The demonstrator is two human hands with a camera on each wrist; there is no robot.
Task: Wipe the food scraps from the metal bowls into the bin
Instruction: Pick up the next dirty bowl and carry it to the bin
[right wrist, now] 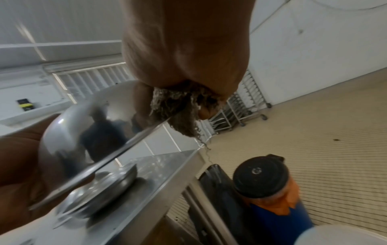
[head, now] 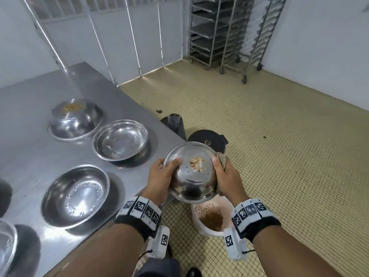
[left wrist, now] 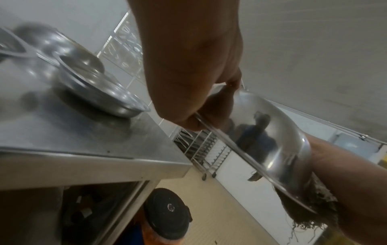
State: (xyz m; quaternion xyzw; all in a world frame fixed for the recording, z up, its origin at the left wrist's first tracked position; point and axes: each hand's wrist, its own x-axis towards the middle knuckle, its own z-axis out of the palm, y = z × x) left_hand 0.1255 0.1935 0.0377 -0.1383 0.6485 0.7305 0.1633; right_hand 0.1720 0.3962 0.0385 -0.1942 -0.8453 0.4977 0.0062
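Note:
I hold a metal bowl [head: 191,176] tilted over the white bin [head: 196,222], which stands on the floor with brown scraps inside. A patch of food scraps [head: 196,164] clings to the bowl's inner bottom. My left hand [head: 164,173] grips the bowl's left rim, thumb inside. At the right rim my right hand [head: 224,172] clutches a frayed grey cloth [head: 222,159] against the bowl. The left wrist view shows the bowl [left wrist: 270,137] from outside, the cloth [left wrist: 314,199] bunched at its far rim. From the right wrist, the cloth [right wrist: 180,107] hangs out of my fist beside the bowl [right wrist: 79,132].
On the steel table [head: 30,92] stand a stack of bowls with scraps on top [head: 74,118], two empty bowls [head: 120,139] [head: 75,194] and part of another [head: 6,246]. A black-lidded container [head: 206,139] stands beyond the bin. Wheeled tray racks [head: 219,31] line the far wall.

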